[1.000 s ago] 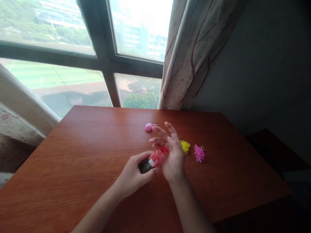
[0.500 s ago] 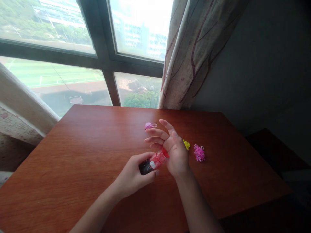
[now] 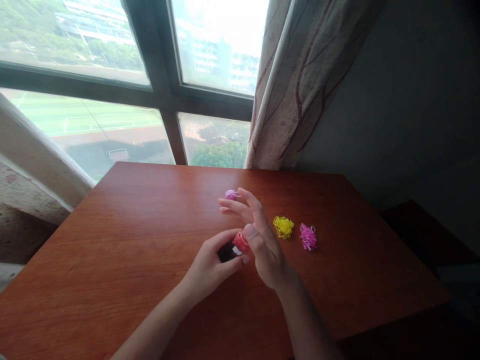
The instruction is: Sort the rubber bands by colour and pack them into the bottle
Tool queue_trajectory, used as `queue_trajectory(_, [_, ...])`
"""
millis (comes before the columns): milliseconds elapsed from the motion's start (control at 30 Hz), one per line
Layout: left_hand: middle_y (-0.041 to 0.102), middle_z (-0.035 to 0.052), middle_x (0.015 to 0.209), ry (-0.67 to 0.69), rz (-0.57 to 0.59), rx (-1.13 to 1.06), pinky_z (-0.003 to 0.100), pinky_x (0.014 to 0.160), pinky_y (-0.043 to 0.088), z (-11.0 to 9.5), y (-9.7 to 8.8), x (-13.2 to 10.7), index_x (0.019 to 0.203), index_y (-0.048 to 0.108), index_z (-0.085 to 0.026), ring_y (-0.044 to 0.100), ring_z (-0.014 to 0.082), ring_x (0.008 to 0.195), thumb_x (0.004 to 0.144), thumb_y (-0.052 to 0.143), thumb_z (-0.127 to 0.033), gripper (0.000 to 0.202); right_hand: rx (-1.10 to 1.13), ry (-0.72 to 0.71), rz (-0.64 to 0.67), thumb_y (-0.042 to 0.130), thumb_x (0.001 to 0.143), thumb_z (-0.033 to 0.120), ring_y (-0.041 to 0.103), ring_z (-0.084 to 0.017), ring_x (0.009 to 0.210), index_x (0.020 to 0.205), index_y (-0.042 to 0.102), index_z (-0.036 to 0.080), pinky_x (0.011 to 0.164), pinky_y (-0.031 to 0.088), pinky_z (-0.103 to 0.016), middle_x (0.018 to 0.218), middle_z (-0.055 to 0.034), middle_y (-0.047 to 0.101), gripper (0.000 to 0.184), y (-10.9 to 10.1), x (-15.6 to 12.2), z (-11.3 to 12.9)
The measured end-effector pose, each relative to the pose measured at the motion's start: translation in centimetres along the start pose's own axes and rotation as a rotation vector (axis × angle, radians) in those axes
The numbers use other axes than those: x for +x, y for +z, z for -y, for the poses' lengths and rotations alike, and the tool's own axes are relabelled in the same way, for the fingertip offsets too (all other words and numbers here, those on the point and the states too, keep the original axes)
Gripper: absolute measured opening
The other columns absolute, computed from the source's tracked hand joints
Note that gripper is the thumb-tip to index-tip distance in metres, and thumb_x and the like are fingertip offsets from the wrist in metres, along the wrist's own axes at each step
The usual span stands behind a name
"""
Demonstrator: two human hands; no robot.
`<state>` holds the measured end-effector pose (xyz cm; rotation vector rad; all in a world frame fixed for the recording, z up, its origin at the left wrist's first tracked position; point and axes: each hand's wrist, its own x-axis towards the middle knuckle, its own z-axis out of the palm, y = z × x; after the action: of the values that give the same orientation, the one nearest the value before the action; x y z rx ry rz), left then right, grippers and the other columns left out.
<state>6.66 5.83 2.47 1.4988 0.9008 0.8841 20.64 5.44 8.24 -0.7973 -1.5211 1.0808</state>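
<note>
My left hand (image 3: 212,262) is closed round a small dark-and-red bottle (image 3: 241,242), which tilts up to the right. The bottle's lower part is dark, with a white patch beside the red part. Its red end meets my right hand (image 3: 265,247), whose thumb and palm partly hide it. I cannot tell whether the right palm presses on that end. The fingers of my right hand are stretched out and spread, pointing away over the table. Beyond its fingertips lies a purple bundle of bands (image 3: 230,195), partly covered by them.
To the right of my hands, a yellow pile of bands (image 3: 284,227) and a pink bundle of bands (image 3: 308,237) lie on the brown wooden table (image 3: 123,245). Behind the table are a window (image 3: 215,102) and a patterned curtain (image 3: 285,100).
My right hand has turned, bringing its thumb over the bottle's red end. The yellow pile has come into full view, and more of the purple bundle is covered. The left hand keeps its hold.
</note>
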Motion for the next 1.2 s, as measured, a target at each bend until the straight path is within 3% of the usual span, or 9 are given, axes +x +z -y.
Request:
queue_trajectory(267, [0.071, 0.0076, 0.109, 0.001, -0.034, -0.022, 0.032, 0.089, 0.050, 0.0, 0.3, 0.1, 0.116, 0.065, -0.016, 0.064, 0.0223, 0.097, 0.079, 0.073, -0.028, 0.040, 0.216, 0.028, -0.059, 0.035, 0.093, 0.033, 0.052, -0.021, 0.127, 0.142, 0.035, 0.030, 0.112, 0.034, -0.049, 0.135, -0.0038, 0.059, 0.049, -0.5, 0.5, -0.1])
queue_trajectory(500, [0.072, 0.0065, 0.104, -0.043, -0.050, -0.058, 0.030, 0.085, 0.051, -0.5, 0.2, 0.0, 0.112, 0.066, -0.014, 0.063, 0.0206, 0.093, 0.076, 0.074, -0.023, 0.038, 0.482, 0.162, -0.245, 0.044, 0.081, 0.022, 0.057, -0.023, 0.123, 0.130, 0.047, 0.028, 0.109, 0.038, -0.049, 0.126, -0.0054, 0.065, 0.049, -0.8, 0.6, -0.1])
queue_trajectory(800, [0.072, 0.0074, 0.106, -0.021, -0.054, -0.077, 0.031, 0.087, 0.051, -0.5, 0.2, 0.1, 0.111, 0.067, -0.014, 0.064, 0.0219, 0.096, 0.074, 0.076, -0.026, 0.040, 0.500, 0.316, -0.122, 0.055, 0.069, 0.012, 0.044, -0.024, 0.135, 0.122, 0.058, 0.028, 0.116, 0.027, -0.047, 0.137, -0.0033, 0.058, 0.056, -1.2, -0.3, -1.9])
queue_trajectory(1000, [0.071, 0.0070, 0.105, -0.009, -0.051, -0.036, 0.032, 0.090, 0.050, -0.6, 0.1, 0.0, 0.112, 0.066, -0.014, 0.063, 0.0223, 0.098, 0.076, 0.075, -0.026, 0.039, 0.374, 0.396, -0.044, 0.057, 0.068, 0.011, 0.050, -0.024, 0.127, 0.111, 0.065, 0.025, 0.113, 0.029, -0.046, 0.129, -0.0055, 0.063, 0.046, -1.5, 0.2, -1.9])
queue_trajectory(1200, [0.071, 0.0065, 0.106, -0.031, -0.053, -0.042, 0.031, 0.087, 0.051, -0.8, 0.0, 0.0, 0.112, 0.066, -0.015, 0.064, 0.0217, 0.096, 0.075, 0.075, -0.026, 0.040, 0.460, 0.361, -0.058, 0.055, 0.070, 0.015, 0.050, -0.025, 0.128, 0.112, 0.065, 0.024, 0.111, 0.032, -0.045, 0.127, -0.0050, 0.063, 0.044, -2.0, 0.2, -1.1])
